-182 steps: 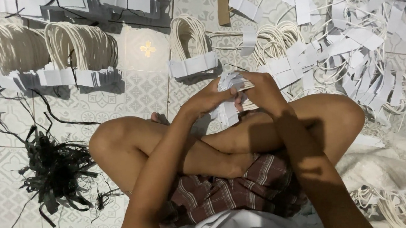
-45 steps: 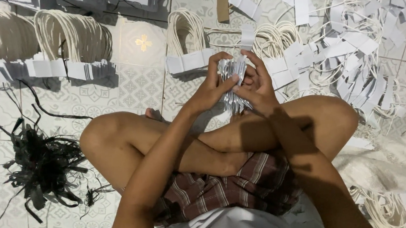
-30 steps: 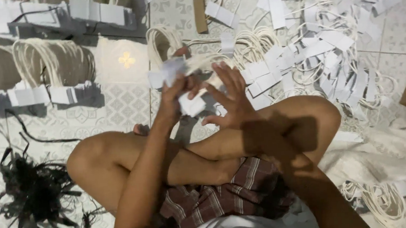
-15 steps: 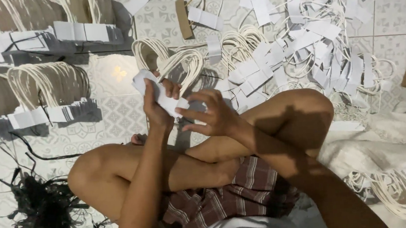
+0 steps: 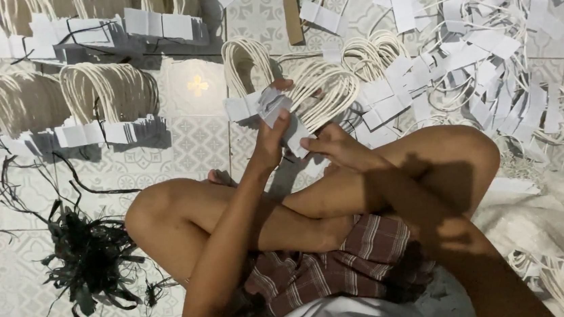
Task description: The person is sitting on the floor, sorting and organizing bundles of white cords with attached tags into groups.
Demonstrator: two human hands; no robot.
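Note:
My left hand (image 5: 270, 139) grips a bundle of white paper tags with cream cord loops (image 5: 292, 113), held low over the tiled floor in front of my crossed legs. The loops fan out to the upper right of the hand. My right hand (image 5: 335, 148) touches the lower end of the same bundle, fingers curled on the tags. Just left of the bundle lies another stacked bundle of tags and loops (image 5: 242, 80) on the floor.
Rows of finished bundles (image 5: 104, 106) lie at the upper left. A loose heap of tags and cords (image 5: 484, 59) covers the upper right. A tangle of black strips (image 5: 90, 260) sits at left. A brown cardboard piece (image 5: 292, 15) lies at top. White cloth (image 5: 558, 209) lies at right.
The bundle went from being squared up between both hands near my knees to being carried forward and left, toward the stacked bundle on the floor. The view shifted downward.

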